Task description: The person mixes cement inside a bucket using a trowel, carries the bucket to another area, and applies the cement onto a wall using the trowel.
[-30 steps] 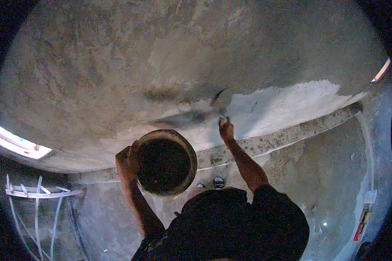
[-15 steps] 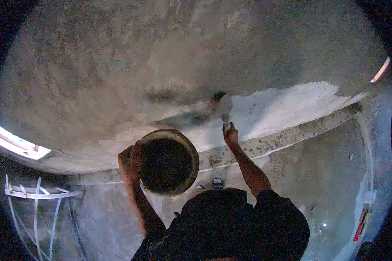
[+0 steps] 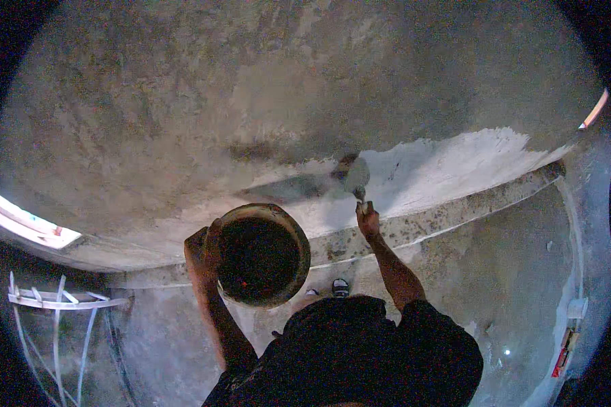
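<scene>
So the floor's just bare grey concrete (image 3: pixel 495 271), kinda blotchy, with lighter patches and one bright little spot on the right side. A sandalled foot (image 3: pixel 340 287) is planted on it near the middle. There's a pale, thin-legged stand (image 3: pixel 68 302) at the left, feet hard to make out. Can't tell if the small red thing (image 3: pixel 559 363) at far right is actually on the floor.

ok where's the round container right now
In the head view, the round container is just left of centre, its left side held by the left hand.
</scene>
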### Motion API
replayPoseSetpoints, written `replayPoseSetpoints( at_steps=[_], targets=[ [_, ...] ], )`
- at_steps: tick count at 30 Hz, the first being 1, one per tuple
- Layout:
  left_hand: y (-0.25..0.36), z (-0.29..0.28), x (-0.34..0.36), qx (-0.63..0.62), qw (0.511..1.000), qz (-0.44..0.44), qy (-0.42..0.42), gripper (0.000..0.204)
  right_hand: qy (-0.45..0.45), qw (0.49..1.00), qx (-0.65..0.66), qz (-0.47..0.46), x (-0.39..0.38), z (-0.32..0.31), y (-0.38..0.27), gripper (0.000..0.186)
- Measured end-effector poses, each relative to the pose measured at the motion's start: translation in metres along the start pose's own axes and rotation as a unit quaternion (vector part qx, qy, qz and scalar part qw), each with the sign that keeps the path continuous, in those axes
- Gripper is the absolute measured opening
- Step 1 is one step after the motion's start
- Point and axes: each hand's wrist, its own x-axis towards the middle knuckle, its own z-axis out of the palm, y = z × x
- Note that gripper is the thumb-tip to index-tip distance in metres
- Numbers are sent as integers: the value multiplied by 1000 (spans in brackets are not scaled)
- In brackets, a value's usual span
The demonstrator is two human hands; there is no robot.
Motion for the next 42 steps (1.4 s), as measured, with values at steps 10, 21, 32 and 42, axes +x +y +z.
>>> replayPoseSetpoints(
  at_steps=[10,21,32,42],
  targets=[
    [-15,-2,3,68,992,104,25,51,-48,965,96,-240,4,60,-57,24],
    [-4,1,-3,21,999,41,15,49,140,967,-108,-184,18,11,-53,49],
    [-1,-1,-9,23,998,55,16,49,112,968,-199,-107,-45,-18,3,37],
    [-16,-5,-7,46,994,99,25,45,102,978,-130,-128,8,7,-44,35]
  ],
)
